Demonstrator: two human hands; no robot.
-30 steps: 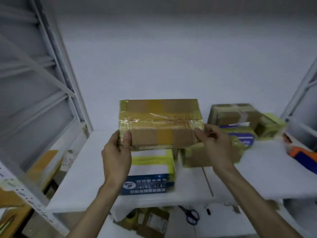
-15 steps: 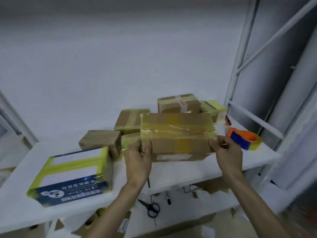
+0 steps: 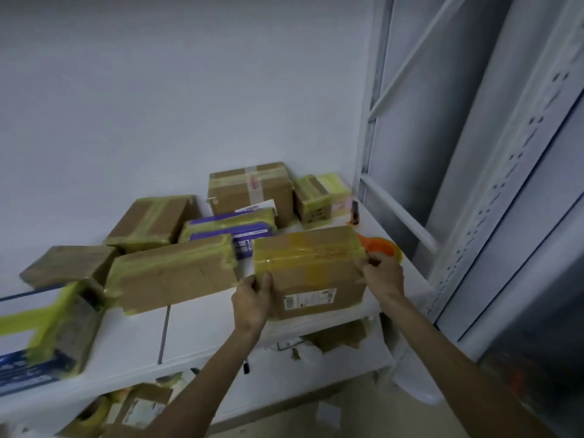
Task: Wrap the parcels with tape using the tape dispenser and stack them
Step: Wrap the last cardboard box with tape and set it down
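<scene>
Clamps the parcel (image 3: 311, 270) at its short ends between left grip (image 3: 252, 298) and right grip (image 3: 382, 276), long axis sideways, with tape dispenser (image 3: 379, 246) just behind the right.

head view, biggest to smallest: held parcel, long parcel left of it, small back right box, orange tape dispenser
1. held parcel and long parcel: too alike to rank
2. small back right box, though farther off
3. orange tape dispenser, partly hidden behind the held parcel
</scene>
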